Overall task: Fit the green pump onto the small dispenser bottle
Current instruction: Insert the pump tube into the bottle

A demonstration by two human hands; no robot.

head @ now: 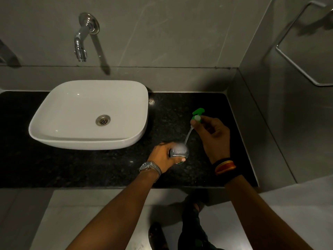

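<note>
My left hand point(163, 156) is wrapped around the small dispenser bottle point(179, 151), which stands on the black counter right of the basin; its top looks blurred and grey. My right hand point(213, 136) pinches the green pump point(197, 113) by its pale collar, with the green head pointing up and away. The pump's thin clear tube point(188, 135) slants down and left, and its lower end reaches the bottle's top. Whether the tube's tip is inside the neck I cannot tell.
A white basin point(54, 136) sits on the black granite counter point(90, 168) at the left, under a chrome wall tap point(81, 44). A tiled side wall with a towel rail point(295, 65) closes the right. The counter's front edge runs just below my wrists.
</note>
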